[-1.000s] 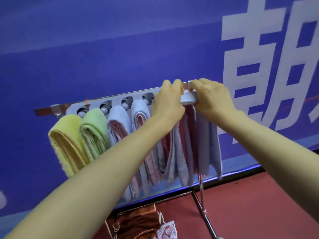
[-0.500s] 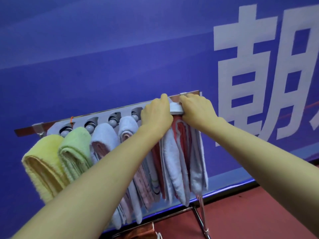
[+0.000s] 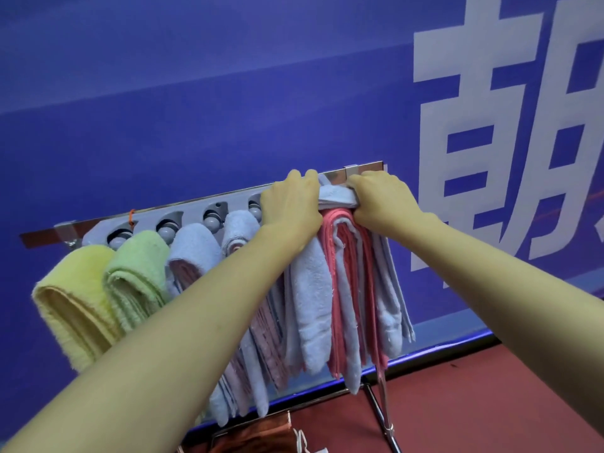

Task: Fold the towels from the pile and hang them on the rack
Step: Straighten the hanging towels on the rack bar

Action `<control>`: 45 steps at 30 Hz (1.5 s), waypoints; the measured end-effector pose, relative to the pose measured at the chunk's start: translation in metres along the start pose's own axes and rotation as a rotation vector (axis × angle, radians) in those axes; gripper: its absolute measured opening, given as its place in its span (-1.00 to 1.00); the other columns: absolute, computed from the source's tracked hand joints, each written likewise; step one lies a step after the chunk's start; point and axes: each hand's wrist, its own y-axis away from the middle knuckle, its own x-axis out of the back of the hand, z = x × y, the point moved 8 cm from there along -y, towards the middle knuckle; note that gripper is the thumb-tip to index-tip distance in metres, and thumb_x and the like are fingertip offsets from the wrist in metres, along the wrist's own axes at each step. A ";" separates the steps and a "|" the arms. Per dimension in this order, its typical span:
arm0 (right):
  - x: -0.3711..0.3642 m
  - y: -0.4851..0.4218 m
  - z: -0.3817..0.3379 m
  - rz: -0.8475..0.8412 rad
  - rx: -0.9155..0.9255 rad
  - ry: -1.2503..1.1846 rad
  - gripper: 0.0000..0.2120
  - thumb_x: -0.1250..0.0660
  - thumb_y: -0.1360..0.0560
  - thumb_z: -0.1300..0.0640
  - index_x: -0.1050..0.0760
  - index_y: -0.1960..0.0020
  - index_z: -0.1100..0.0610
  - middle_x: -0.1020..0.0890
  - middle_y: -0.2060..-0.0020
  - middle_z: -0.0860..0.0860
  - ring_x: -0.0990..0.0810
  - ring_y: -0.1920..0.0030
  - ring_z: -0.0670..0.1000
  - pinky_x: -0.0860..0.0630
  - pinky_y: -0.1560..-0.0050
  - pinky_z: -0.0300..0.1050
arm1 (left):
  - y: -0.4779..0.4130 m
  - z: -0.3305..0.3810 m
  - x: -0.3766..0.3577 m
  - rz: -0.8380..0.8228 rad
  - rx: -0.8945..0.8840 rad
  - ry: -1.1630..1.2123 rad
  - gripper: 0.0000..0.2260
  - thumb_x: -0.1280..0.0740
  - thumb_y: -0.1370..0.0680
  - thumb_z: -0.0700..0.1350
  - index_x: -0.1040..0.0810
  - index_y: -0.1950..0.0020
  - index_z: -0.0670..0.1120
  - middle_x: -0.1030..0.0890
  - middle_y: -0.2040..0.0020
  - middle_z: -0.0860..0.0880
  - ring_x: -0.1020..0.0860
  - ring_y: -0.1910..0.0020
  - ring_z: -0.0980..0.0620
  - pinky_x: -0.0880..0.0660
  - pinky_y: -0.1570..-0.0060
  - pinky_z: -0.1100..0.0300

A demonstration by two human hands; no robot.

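1. Little has changed in the last second: both hands were at the right end of the rack then and they have not left it, though the view has tipped up and the floor shows less.
2. The left hand is curled over the top of the blue-and-pink towel, its fingers hooked over the bar. The right hand grips the same fold from the other side, so both are closed on cloth.
3. The fold now sits bunched between the two hands, right up against the bar, and its tails hang straight down, blue outside and pink within.
4. My read is that this towel is all but hung. It looks like a last press to seat it before letting go.
5. There is no real container here, only the grey holder strip with its row of ball slots.
6. From the left, the slots carry a yellow towel, a green towel, a pale blue towel and a blue one with pink lining, each hanging folded.
7. At the bottom edge lies an orange-brown bundle, and I cannot tell what it is. The pile itself is not in view.
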 end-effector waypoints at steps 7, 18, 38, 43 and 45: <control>-0.007 0.012 0.000 -0.072 0.005 -0.106 -0.82 -0.23 -0.43 0.25 -0.52 0.00 0.15 -0.63 0.19 0.07 -0.50 0.19 0.17 -0.41 0.28 -0.05 | 0.018 0.014 0.000 0.031 -0.032 -0.014 -0.76 -0.24 -0.54 -0.29 -0.44 -0.20 -0.16 -0.60 -0.08 -0.19 -0.58 -0.05 -0.26 -0.28 0.21 0.03; -0.056 0.056 0.027 -0.062 -0.312 -0.291 -0.88 -0.19 -0.35 0.34 -0.34 0.28 0.15 -0.47 0.40 0.11 -0.39 0.35 0.21 -0.16 0.46 -0.11 | 0.098 -0.009 -0.082 0.101 0.531 0.786 -0.56 -0.17 -0.51 -0.34 -0.52 -0.33 -0.02 -0.65 0.01 -0.23 -0.59 0.04 -0.30 -0.54 0.06 -0.05; -0.140 0.119 0.061 -0.239 -0.473 -0.123 -0.95 -0.18 -0.44 0.31 -0.38 0.11 0.22 -0.52 0.30 0.17 -0.36 0.39 0.15 -0.25 0.43 -0.07 | 0.145 -0.041 -0.169 -0.041 0.659 0.652 -0.69 -0.23 -0.44 -0.36 -0.61 -0.12 -0.21 -0.64 0.04 -0.32 -0.59 0.04 -0.35 -0.55 0.04 -0.07; -0.196 0.151 0.005 -0.307 -0.457 -0.483 -0.76 -0.15 -0.44 0.17 -0.42 -0.09 0.15 -0.62 0.24 0.24 -0.56 0.24 0.34 -0.53 0.25 0.06 | 0.153 0.012 -0.206 -0.249 0.582 0.712 -0.72 -0.19 -0.51 -0.37 -0.53 -0.20 -0.30 -0.62 -0.07 -0.38 -0.58 -0.09 -0.39 -0.48 -0.05 -0.15; -0.202 0.166 -0.007 -0.286 -0.530 -0.610 -0.61 -0.25 -0.44 0.11 -0.40 -0.27 0.13 -0.65 0.16 0.24 -0.59 0.18 0.34 -0.57 0.17 0.11 | 0.151 0.018 -0.215 -0.224 0.577 0.723 -0.68 -0.21 -0.51 -0.36 -0.51 -0.25 -0.31 -0.62 -0.07 -0.39 -0.59 -0.08 -0.38 -0.46 -0.05 -0.15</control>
